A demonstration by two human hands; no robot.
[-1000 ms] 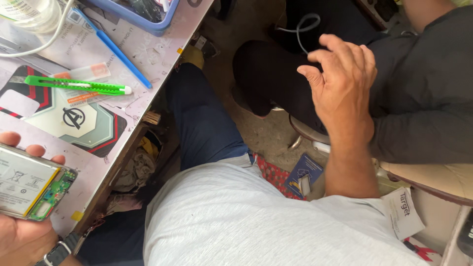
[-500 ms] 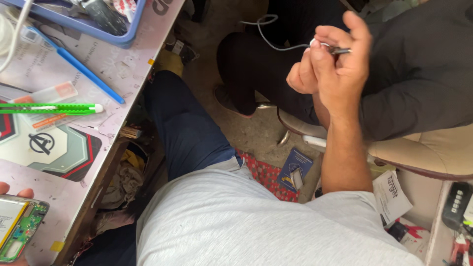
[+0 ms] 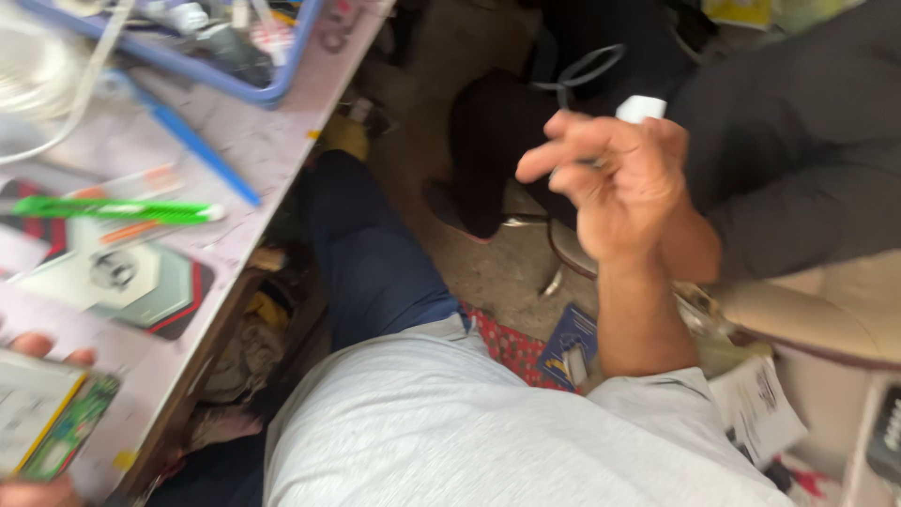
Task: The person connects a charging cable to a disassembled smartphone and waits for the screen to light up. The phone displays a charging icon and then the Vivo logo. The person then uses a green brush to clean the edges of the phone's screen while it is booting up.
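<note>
- Left hand [image 3: 38,483]: only the fingertips and the heel show at the lower left edge of the head view. It is closed around an opened flat phone body with a pale battery and a green circuit board [image 3: 47,422], which rests at the near edge of the pale pink surface [image 3: 253,178].
- Right hand [image 3: 619,183]: raised well apart from the left hand, out over the floor beside the surface. The fingers [image 3: 554,155] are half curled and spread. Motion blur hides whether anything is pinched between them, so its grip cannot be told.
- Change: half a second ago the right hand was bunched tight around a thin dark tool. Now the fingers are looser and the tool cannot be made out. The phone body has stayed in the left hand.
- Judgement: the phone body is steadied by one hand only, and the right hand is not working on it.
- Just behind the right hand: a small white block [image 3: 641,108] and a dark cable loop [image 3: 582,70], in front of a seated person in dark clothing [image 3: 798,169].
- Ahead of the left hand on the surface: a green-handled utility knife [image 3: 117,209], a blue pen [image 3: 202,150], and farther off a blue plastic tray [image 3: 282,80] of small parts.
</note>
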